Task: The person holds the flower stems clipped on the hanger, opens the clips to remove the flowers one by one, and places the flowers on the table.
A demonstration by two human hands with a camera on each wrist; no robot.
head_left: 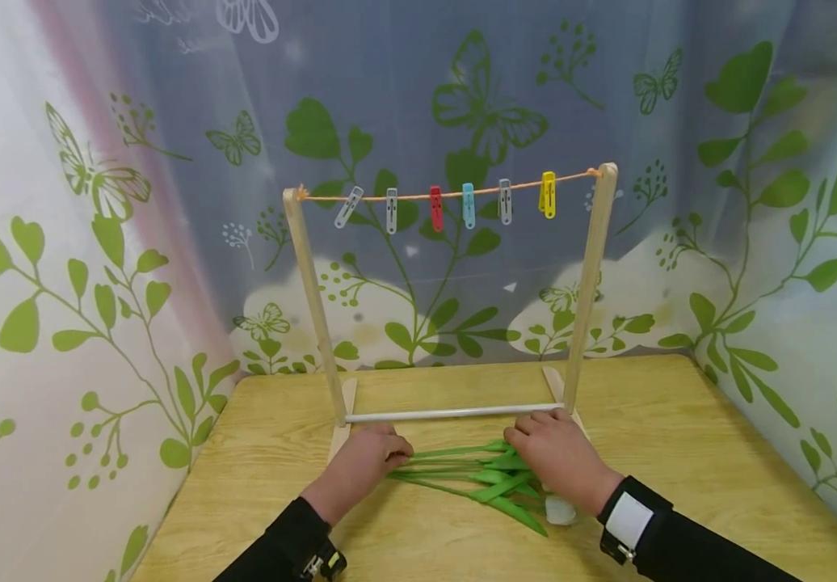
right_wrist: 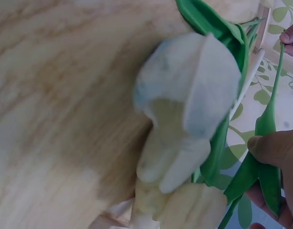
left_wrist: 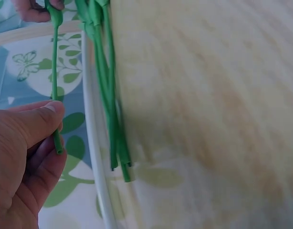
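Several artificial tulips [head_left: 500,490] with green stems and leaves lie on the table in front of the person. The left hand [head_left: 371,459] pinches one tulip's green stem [left_wrist: 55,71] near its cut end, between thumb and fingers. Farther up that flower, the right hand [head_left: 562,457] grips the stem and green leaves [right_wrist: 266,125]. The held stem is stretched between both hands, apart from the others. Whitish tulip heads [right_wrist: 189,90] of the lying flowers show large in the right wrist view. The held flower's own head is hidden or out of view.
Behind the hands stands a wooden frame [head_left: 587,283] with a white rod [head_left: 455,413] low across it. An orange cord [head_left: 411,197] spans its top, carrying several clothespins, including red [head_left: 436,208] and yellow [head_left: 548,195] ones. A leaf-patterned curtain [head_left: 462,275] surrounds the wooden table [head_left: 651,428].
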